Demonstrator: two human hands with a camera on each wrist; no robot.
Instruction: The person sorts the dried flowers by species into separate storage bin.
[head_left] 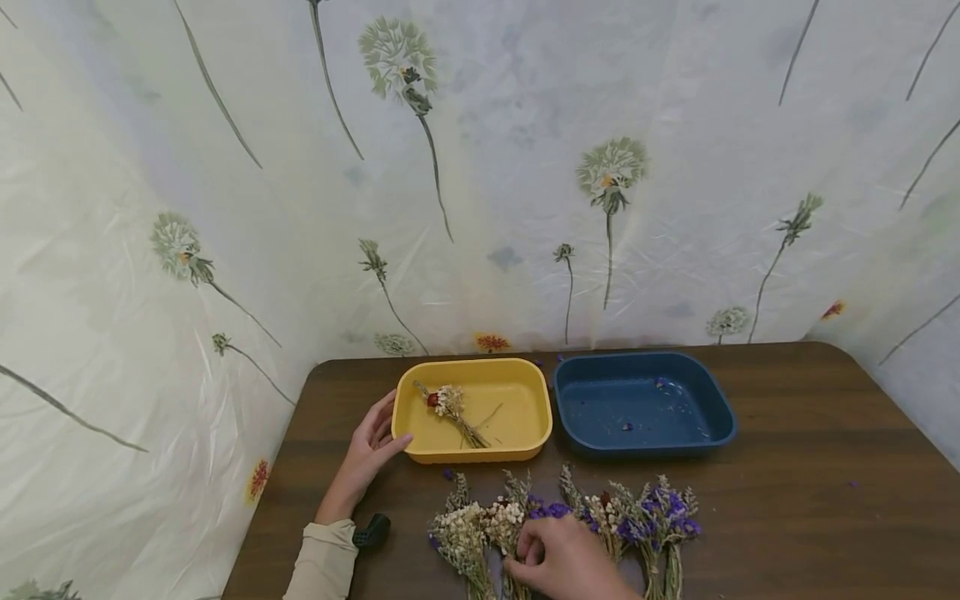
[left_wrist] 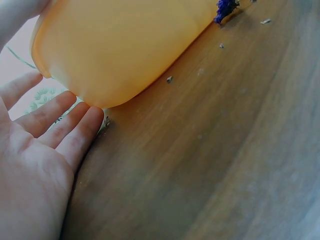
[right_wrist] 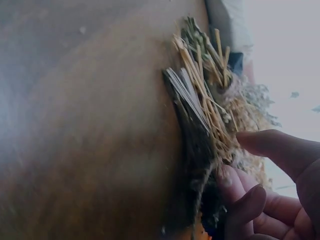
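Observation:
My left hand (head_left: 372,442) rests against the left end of the yellow tray (head_left: 471,457), its thumb over the near corner. In the left wrist view its fairly straight fingers (left_wrist: 82,132) touch the tray's outer wall. Inside that tray lies a small dried flower bunch (head_left: 452,402) with cream and red heads. Over the row at the table's front, my right hand (head_left: 573,560) pinches a cream-headed dried flower bunch (head_left: 504,521) by its tied stems (right_wrist: 212,120), between thumb and forefinger. Part of this bunch is hidden behind the hand.
A blue tray (head_left: 645,451) with a few purple petals stands right of the yellow one. Beside the right hand lie purple dried flower bunches (head_left: 663,521), and a cream bunch (head_left: 461,533) is to its left. The brown table (head_left: 810,467) meets a flower-printed curtain (head_left: 510,167).

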